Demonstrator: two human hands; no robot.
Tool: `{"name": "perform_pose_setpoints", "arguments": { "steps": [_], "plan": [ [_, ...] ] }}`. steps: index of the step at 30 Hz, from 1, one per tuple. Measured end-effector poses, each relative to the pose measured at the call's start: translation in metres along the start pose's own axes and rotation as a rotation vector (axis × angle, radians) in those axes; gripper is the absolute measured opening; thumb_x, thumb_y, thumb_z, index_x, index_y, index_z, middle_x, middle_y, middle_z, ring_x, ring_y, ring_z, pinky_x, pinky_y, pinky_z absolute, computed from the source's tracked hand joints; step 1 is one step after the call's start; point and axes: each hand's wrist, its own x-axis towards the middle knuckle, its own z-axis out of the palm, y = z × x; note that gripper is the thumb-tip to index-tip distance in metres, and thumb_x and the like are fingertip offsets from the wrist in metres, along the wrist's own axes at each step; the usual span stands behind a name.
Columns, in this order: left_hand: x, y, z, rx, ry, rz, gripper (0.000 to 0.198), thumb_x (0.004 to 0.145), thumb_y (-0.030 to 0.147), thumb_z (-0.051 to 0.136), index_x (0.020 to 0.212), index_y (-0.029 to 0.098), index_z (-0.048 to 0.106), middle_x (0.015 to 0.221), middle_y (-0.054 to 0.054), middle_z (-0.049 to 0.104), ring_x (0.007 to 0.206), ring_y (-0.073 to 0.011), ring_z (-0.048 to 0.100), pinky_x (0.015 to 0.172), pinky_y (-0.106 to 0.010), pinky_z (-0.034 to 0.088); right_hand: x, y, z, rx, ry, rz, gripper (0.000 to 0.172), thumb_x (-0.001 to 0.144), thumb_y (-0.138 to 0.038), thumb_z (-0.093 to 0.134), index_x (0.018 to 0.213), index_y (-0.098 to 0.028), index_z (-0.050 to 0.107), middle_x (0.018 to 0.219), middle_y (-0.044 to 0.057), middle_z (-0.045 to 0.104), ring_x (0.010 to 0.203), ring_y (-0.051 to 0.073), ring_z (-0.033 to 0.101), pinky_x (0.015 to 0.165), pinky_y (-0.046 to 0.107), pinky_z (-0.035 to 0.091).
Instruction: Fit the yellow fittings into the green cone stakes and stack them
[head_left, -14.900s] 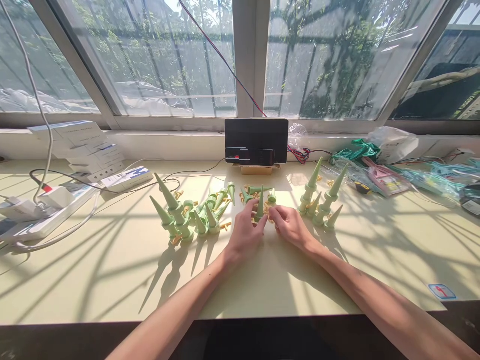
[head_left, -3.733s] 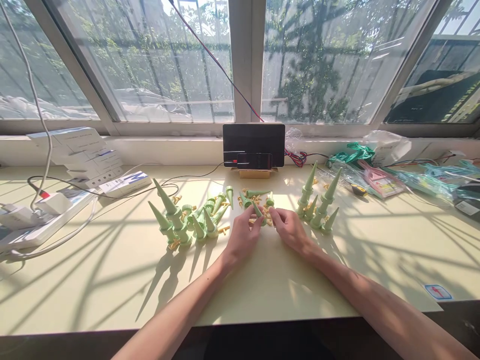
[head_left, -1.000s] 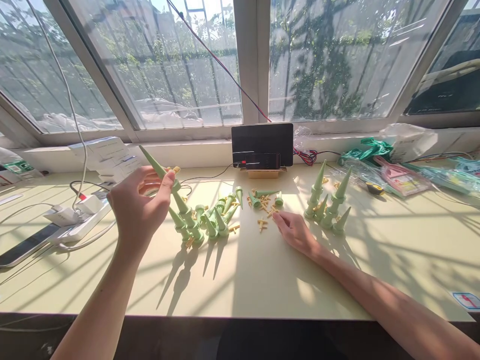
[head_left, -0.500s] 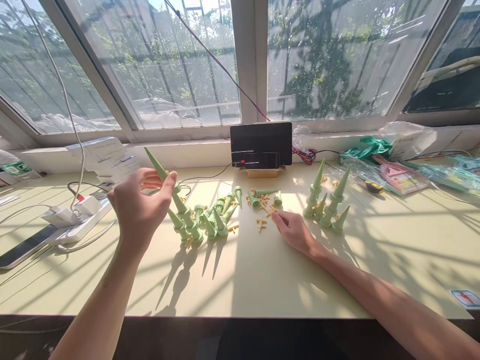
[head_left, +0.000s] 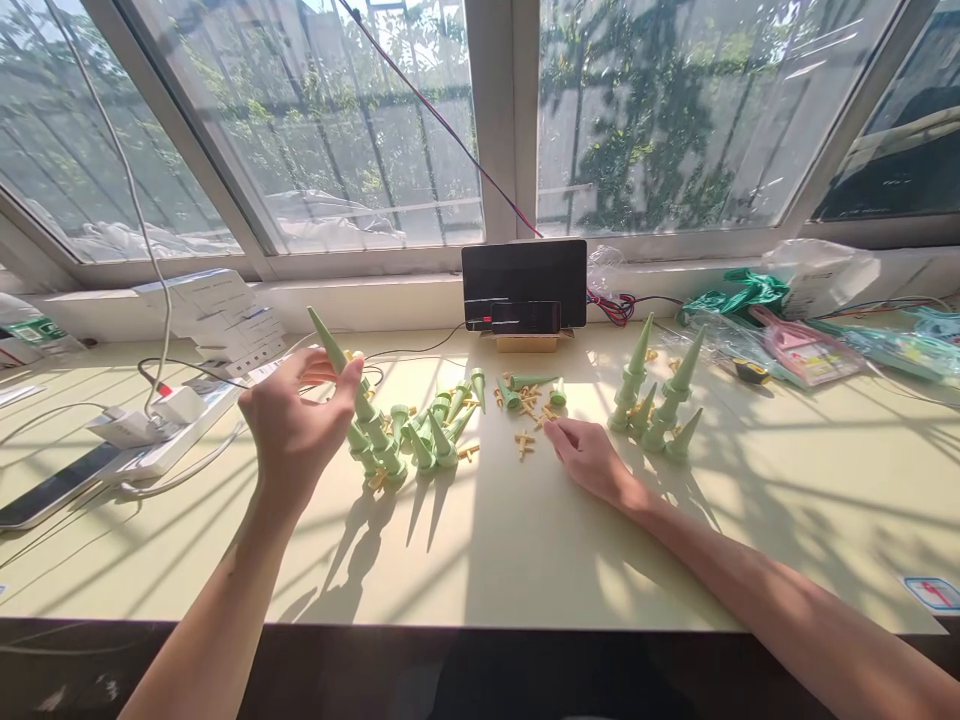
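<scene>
pinches tilted green cone [head_left: 324, 336] between thumb and fingers of left hand [head_left: 300, 412], near top of stacked cones [head_left: 385, 456]; apparently stacking, calling for careful alignment; curls right hand [head_left: 589, 458] beside yellow pegs [head_left: 524, 445], grip impossible to tell.

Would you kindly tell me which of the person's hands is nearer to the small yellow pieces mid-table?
Right. The right hand is at the right edge of the small yellow pieces; the left hand is well to their left, holding a green cone.

Dark tablet [head_left: 523, 272], white power strip [head_left: 163, 455]
</scene>
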Motion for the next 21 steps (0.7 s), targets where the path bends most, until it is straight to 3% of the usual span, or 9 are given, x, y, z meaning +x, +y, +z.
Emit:
{"name": "perform_pose_setpoints", "arguments": {
  "steps": [5, 13, 15, 19, 21],
  "plan": [
    [-0.001, -0.001, 0.001, -0.046, 0.018, -0.016, 0.017, 0.077, 0.037, 0.070, 0.081, 0.021, 0.069, 0.073, 0.003, 0.072, 0.065, -0.0151, 0.066, 0.066, -0.026, 0.048, 0.000, -0.001, -0.001, 0.000, -0.005, 0.003, 0.046, 0.098, -0.044, 0.039, 0.059, -0.022, 0.032, 0.052, -0.005, 0.032, 0.052, 0.011, 0.031, 0.053, 0.028, 0.025],
    [-0.001, -0.015, 0.008, -0.152, 0.094, 0.026, 0.030, 0.071, 0.038, 0.076, 0.090, 0.016, 0.068, 0.081, -0.003, 0.072, 0.071, -0.0185, 0.067, 0.070, -0.033, 0.055, -0.001, 0.002, -0.001, -0.002, -0.001, 0.010, 0.046, 0.098, -0.044, 0.041, 0.058, -0.021, 0.033, 0.051, -0.005, 0.035, 0.051, 0.011, 0.032, 0.053, 0.028, 0.024],
    [0.000, -0.017, 0.005, -0.179, 0.178, 0.095, 0.030, 0.072, 0.037, 0.075, 0.092, 0.015, 0.067, 0.081, -0.004, 0.070, 0.071, -0.0179, 0.065, 0.070, -0.034, 0.055, -0.001, 0.002, -0.002, -0.013, 0.000, 0.007, 0.047, 0.098, -0.043, 0.041, 0.057, -0.021, 0.033, 0.050, -0.005, 0.034, 0.050, 0.011, 0.032, 0.053, 0.028, 0.024],
    [-0.003, -0.006, -0.001, -0.173, 0.491, 0.229, 0.020, 0.076, 0.033, 0.070, 0.081, 0.016, 0.061, 0.073, -0.001, 0.057, 0.069, -0.0158, 0.055, 0.070, -0.034, 0.050, -0.001, 0.001, -0.003, -0.032, -0.005, 0.001, 0.047, 0.098, -0.042, 0.040, 0.057, -0.021, 0.033, 0.050, -0.005, 0.034, 0.050, 0.011, 0.031, 0.053, 0.028, 0.024],
    [-0.011, 0.009, 0.000, -0.260, 0.507, 0.370, 0.014, 0.077, 0.025, 0.067, 0.075, 0.018, 0.056, 0.066, 0.002, 0.052, 0.064, -0.0138, 0.053, 0.062, -0.029, 0.047, -0.001, 0.000, -0.003, -0.038, -0.009, 0.000, 0.047, 0.098, -0.042, 0.040, 0.057, -0.021, 0.032, 0.050, -0.005, 0.034, 0.050, 0.011, 0.032, 0.053, 0.029, 0.024]
  ]
}}
